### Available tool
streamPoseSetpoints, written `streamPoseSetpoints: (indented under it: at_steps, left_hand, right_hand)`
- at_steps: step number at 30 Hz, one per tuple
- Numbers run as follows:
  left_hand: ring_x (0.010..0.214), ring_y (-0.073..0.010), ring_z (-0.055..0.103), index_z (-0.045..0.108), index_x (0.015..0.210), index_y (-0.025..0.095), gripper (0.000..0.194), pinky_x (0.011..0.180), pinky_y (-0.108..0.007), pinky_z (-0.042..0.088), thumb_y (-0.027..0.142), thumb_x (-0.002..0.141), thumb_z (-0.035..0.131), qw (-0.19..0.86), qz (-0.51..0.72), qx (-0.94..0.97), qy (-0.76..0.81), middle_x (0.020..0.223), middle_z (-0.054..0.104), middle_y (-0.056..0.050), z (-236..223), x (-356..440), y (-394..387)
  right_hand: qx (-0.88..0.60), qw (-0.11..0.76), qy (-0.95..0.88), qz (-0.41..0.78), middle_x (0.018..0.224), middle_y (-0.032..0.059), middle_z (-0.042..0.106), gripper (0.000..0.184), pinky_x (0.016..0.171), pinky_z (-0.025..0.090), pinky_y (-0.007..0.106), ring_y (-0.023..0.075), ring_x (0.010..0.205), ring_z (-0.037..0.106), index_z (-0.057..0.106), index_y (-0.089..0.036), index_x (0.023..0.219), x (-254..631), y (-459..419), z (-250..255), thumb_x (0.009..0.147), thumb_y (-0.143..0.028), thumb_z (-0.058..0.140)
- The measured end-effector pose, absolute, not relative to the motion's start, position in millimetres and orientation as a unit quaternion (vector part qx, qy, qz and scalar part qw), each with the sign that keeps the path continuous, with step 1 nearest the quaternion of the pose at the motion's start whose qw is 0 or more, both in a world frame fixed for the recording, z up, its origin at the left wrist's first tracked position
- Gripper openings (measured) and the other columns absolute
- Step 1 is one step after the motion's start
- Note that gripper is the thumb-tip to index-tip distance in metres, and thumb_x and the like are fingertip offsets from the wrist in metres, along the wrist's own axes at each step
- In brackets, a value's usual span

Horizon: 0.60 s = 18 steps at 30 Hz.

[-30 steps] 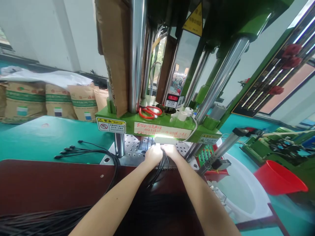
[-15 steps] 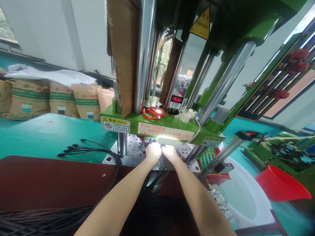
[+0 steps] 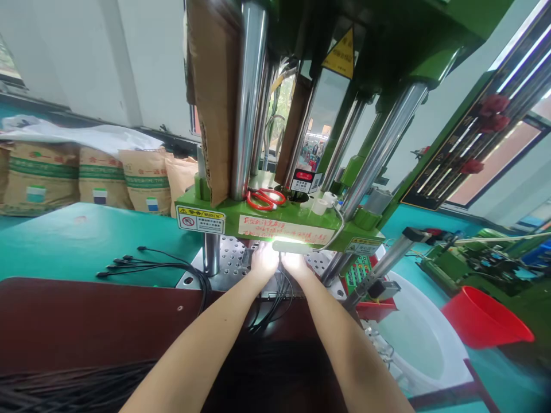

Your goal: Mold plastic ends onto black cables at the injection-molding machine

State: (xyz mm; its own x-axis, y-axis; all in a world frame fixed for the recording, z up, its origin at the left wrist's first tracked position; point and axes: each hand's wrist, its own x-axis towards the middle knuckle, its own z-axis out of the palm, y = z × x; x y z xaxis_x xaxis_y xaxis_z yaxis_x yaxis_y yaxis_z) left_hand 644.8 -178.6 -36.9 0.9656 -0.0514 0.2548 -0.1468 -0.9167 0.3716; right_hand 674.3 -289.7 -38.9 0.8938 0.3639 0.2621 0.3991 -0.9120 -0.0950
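Note:
My left hand (image 3: pixel 264 261) and my right hand (image 3: pixel 295 263) are side by side under the green press head, above the perforated metal plate (image 3: pixel 229 261). Both look closed, with fingers bent together. A small lit lamp (image 3: pixel 293 247) and its glare cover the fingertips, so what they grip cannot be made out. Several black cables (image 3: pixel 275 304) run from between my hands toward me over the table edge. Left of my left hand, more black cables (image 3: pixel 161 264) with dark connector ends lie across the plate's corner and the green surface.
Red-handled scissors (image 3: pixel 266 199) rest on the press ledge (image 3: pixel 232 218). Steel columns (image 3: pixel 210 255) flank the plate. A brown tabletop (image 3: pixel 99 321) carries a dark cable bundle (image 3: pixel 64 390). To the right are a control panel (image 3: pixel 358 275), white tub (image 3: pixel 447 344) and red bucket (image 3: pixel 486 318).
The view has shifted slightly, so the press sits a little further left. My hands stay close together at the plate under the lamp; the left fingers reach slightly further forward.

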Motion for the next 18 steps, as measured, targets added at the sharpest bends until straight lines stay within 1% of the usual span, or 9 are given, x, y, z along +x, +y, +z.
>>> streamPoseSetpoints:
  at_steps: [1,3,5,7,11,15,18]
  left_hand:
    - [0.109,-0.0245,0.049,0.058,0.110,0.015,0.036,0.093,-0.037,0.037,0.025,0.086,0.034,0.192,0.126,0.970,-0.077,0.111,0.058,-0.014,-35.5,643.7,-173.3]
    - [0.113,-0.0222,0.046,0.056,0.112,0.019,0.035,0.098,-0.035,0.032,0.031,0.085,0.038,0.182,0.123,0.965,-0.145,0.117,0.056,-0.010,-33.5,642.4,-159.2]
    - [0.114,-0.0201,0.046,0.056,0.112,0.024,0.034,0.098,-0.033,0.032,0.037,0.083,0.043,0.175,0.107,0.957,-0.206,0.119,0.056,-0.006,-34.1,642.9,-144.0]
    - [0.114,-0.0199,0.046,0.054,0.114,0.026,0.037,0.097,-0.033,0.033,0.041,0.082,0.044,0.169,0.090,0.952,-0.240,0.123,0.054,-0.004,-37.9,645.3,-131.9]
    - [0.117,-0.0229,0.043,0.047,0.122,0.025,0.047,0.095,-0.038,0.034,0.049,0.083,0.037,0.162,0.088,0.953,-0.240,0.128,0.049,-0.007,-51.0,652.1,-124.7]
    - [0.118,-0.0224,0.042,0.047,0.124,0.025,0.049,0.094,-0.036,0.035,0.050,0.083,0.035,0.171,0.096,0.954,-0.226,0.128,0.049,-0.007,-60.5,657.9,-129.8]
    - [0.119,-0.0222,0.041,0.046,0.125,0.024,0.050,0.096,-0.036,0.034,0.050,0.083,0.036,0.178,0.090,0.955,-0.220,0.129,0.049,-0.007,-61.9,661.1,-133.6]
  right_hand:
    - [-0.969,0.068,-0.207,-0.120,0.107,0.0073,0.061,0.023,0.086,0.041,0.036,0.0185,0.093,0.057,0.060,-0.015,0.101,670.4,-295.6,-37.5,0.090,-0.022,0.041]
    - [-0.964,0.058,-0.232,-0.115,0.105,0.0074,0.063,0.027,0.086,0.039,0.033,0.0193,0.094,0.056,0.062,-0.017,0.100,661.8,-308.6,-35.4,0.090,-0.022,0.038]
    - [-0.959,0.049,-0.260,-0.106,0.104,0.0072,0.064,0.028,0.086,0.037,0.032,0.0199,0.095,0.056,0.061,-0.018,0.102,654.1,-319.6,-33.9,0.089,-0.028,0.039]
    - [-0.954,0.042,-0.283,-0.092,0.104,0.0067,0.064,0.029,0.086,0.037,0.031,0.0202,0.096,0.055,0.060,-0.018,0.106,649.2,-325.5,-32.9,0.087,-0.032,0.042]
    - [-0.951,0.038,-0.298,-0.075,0.107,0.0073,0.063,0.034,0.086,0.036,0.032,0.0212,0.099,0.054,0.058,-0.019,0.109,648.7,-324.6,-32.8,0.088,-0.038,0.039]
    - [-0.957,0.043,-0.278,-0.068,0.104,0.0083,0.064,0.036,0.085,0.036,0.033,0.0221,0.096,0.055,0.060,-0.019,0.107,653.8,-319.6,-34.4,0.089,-0.039,0.036]
    - [-0.962,0.048,-0.262,-0.066,0.099,0.0078,0.065,0.034,0.085,0.036,0.032,0.0223,0.094,0.056,0.063,-0.020,0.101,656.7,-316.2,-34.4,0.089,-0.039,0.037]
